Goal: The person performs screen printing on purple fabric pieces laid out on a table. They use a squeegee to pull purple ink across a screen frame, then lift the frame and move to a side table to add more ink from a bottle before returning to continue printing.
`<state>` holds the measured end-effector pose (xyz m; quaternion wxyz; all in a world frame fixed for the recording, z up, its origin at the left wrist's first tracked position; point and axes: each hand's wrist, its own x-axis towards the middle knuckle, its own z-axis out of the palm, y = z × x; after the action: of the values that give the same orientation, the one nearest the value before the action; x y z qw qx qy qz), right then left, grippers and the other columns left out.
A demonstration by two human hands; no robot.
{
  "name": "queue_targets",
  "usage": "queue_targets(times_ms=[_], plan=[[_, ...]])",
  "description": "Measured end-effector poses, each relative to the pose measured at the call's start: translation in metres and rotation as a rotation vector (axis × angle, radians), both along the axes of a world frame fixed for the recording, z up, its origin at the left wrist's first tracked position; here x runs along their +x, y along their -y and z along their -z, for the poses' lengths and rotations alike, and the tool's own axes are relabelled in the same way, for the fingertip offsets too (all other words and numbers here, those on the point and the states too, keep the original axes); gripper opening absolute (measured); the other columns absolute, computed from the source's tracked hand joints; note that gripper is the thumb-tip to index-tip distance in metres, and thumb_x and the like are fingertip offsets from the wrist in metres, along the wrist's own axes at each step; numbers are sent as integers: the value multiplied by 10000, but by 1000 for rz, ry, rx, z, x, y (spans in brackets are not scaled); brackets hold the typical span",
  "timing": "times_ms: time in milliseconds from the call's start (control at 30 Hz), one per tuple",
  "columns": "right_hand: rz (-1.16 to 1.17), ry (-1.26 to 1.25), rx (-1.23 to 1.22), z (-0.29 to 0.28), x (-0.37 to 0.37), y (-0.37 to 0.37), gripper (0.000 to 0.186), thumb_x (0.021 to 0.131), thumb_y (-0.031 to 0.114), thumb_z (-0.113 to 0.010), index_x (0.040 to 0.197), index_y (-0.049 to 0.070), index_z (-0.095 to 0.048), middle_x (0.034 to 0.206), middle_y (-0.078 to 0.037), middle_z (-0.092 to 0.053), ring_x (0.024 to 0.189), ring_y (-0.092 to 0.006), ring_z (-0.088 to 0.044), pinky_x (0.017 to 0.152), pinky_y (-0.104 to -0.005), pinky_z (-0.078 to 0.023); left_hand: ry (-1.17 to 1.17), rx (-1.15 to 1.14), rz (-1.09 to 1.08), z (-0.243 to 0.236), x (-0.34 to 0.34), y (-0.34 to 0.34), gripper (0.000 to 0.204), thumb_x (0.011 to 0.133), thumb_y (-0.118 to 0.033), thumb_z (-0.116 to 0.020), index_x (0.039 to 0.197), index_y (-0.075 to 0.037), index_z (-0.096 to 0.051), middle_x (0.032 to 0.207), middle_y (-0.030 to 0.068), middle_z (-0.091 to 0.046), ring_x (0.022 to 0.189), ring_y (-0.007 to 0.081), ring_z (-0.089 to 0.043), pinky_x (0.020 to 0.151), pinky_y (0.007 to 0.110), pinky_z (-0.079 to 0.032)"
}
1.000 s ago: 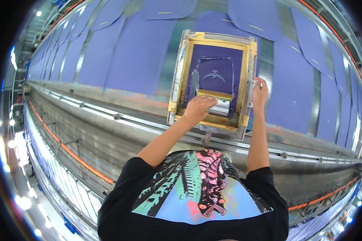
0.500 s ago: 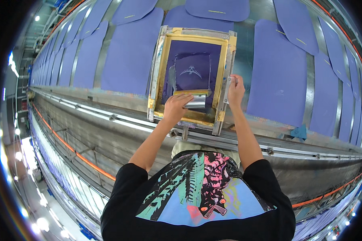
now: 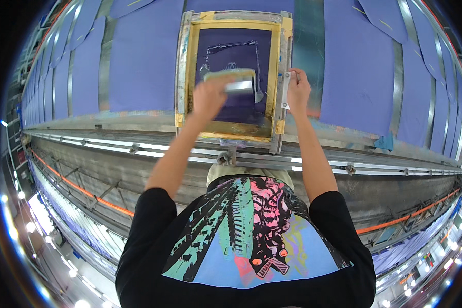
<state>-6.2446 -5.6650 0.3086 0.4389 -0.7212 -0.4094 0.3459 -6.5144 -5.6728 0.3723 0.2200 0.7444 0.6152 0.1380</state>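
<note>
A screen printing frame [image 3: 286,51], metal with yellow tape around its inner border, lies flat over the table. My left hand [image 3: 209,97], smeared by motion, is closed around a squeegee [image 3: 239,86] with a shiny metal holder and yellowish edge. The squeegee is over the middle of the dark purple mesh [image 3: 233,110] and partly covers a pale crest-like design. Glossy ink lines run around the design. My right hand [image 3: 299,91] has its fingers closed at a light metal bracket [image 3: 286,90] on the frame's right side.
Purple fabric panels [image 3: 359,77] lie in rows on the table to both sides. A metal rail [image 3: 318,163] with knobs runs along the near edge. A small blue scrap [image 3: 384,142] sits near that edge at right. An orange line [image 3: 82,185] runs lower down.
My left hand has moved the squeegee from the near end of the mesh up to its middle, over the design. My right hand stays at the bracket. The whole view has shifted somewhat.
</note>
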Motion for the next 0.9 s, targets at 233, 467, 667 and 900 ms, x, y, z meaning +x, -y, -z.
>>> queue_targets(times_ms=[233, 467, 667, 900], plan=[[-5, -58, 17, 3, -5, -2, 179, 1077, 184, -561, 1111, 58, -684, 630, -31, -457, 570, -128, -406, 568, -351, -355, -113, 153, -11, -2, 6, -105, 441, 798, -69, -688, 1192, -238, -790, 1013, 95, -777, 916, 282, -738, 800, 405, -584], [29, -54, 33, 7, -8, -6, 165, 1079, 169, -558, 1103, 65, -683, 656, -39, -455, 595, -119, -399, 571, -348, -348, -79, 311, 127, 34, -10, 29, 494, 752, 76, -697, 1111, -246, -802, 1207, -25, -772, 1174, 216, -711, 1009, 414, -556], [0, -42, 20, 2, -8, -7, 171, 1080, 177, -570, 1116, 64, -693, 658, 16, -441, 594, -81, -377, 551, -311, -320, -42, 18, 1, -9, -8, -92, 510, 805, -67, -708, 1254, -301, -771, 914, 85, -787, 804, 285, -730, 718, 411, -566], [13, -47, 0, 6, -3, -4, 181, 1083, 192, -556, 1120, 63, -679, 644, -36, -453, 594, -126, -410, 573, -354, -358, -58, 171, 73, 30, 2, -26, 463, 775, 82, -626, 1073, -226, -800, 1167, 15, -767, 1073, 275, -707, 909, 448, -555]])
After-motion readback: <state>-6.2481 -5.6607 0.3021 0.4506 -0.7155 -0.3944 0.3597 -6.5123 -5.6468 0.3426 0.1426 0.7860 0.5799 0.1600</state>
